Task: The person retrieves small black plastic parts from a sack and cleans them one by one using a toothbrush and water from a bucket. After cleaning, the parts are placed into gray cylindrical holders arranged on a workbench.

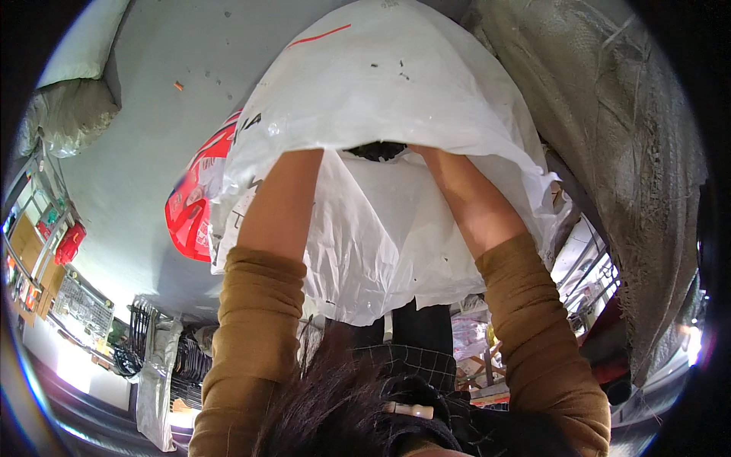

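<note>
White woven sack [396,99] fills the middle of the view and lies on the grey floor [152,152], with its open mouth turned toward the person. Both forearms in mustard-brown sleeves go into this mouth. The left hand [308,156] is hidden under the folded rim of the sack, so I cannot tell if it is clenched or released. The right hand [426,156] is hidden in the same way, and its state also cannot be told. Between the two wrists a dark opening [377,150] shows. On the left, just beside the sack and partly under it, lies a red and white bag [190,206]. On the right stands a big grey-brown burlap sack [609,152], touching the white one.
</note>
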Available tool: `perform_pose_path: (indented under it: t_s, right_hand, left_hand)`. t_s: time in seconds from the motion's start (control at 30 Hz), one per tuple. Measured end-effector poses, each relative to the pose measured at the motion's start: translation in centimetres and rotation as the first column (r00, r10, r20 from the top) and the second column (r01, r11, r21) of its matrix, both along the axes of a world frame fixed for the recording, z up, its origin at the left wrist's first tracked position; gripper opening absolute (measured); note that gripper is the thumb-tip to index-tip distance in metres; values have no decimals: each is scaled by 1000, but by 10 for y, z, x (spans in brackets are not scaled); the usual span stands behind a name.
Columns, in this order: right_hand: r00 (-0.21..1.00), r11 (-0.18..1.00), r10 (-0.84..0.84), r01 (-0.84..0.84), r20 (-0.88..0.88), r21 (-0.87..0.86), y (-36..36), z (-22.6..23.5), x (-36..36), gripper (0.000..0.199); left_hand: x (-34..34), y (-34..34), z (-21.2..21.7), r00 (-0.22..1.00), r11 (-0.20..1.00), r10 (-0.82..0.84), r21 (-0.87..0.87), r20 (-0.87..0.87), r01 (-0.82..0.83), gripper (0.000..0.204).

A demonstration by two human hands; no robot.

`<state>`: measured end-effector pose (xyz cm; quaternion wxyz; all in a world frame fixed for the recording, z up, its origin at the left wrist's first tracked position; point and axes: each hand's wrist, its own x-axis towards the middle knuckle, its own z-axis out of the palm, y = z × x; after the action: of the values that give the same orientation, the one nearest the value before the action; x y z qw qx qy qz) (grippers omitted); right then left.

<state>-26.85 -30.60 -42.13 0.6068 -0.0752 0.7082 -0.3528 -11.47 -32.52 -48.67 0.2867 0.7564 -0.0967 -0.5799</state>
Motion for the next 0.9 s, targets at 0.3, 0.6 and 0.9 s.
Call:
perform_pose_path:
  t_s: [0.3, 0.6, 0.9]
  right_hand:
    - [983, 991, -128, 133, 129, -34, 7, 64, 4, 31]
    - [986, 970, 60, -20, 158, -244, 23, 143, 4, 35]
    - [999, 973, -43, 47, 21, -227, 48, 243, 26, 52]
  left_hand:
    - [-41, 27, 46, 997, 999, 45, 2, -66, -45, 38]
    - [-41, 42, 189, 984, 982, -173, -71, 37, 175, 46]
    - [-26, 54, 307, 984, 968, -176, -189, -41, 165, 50]
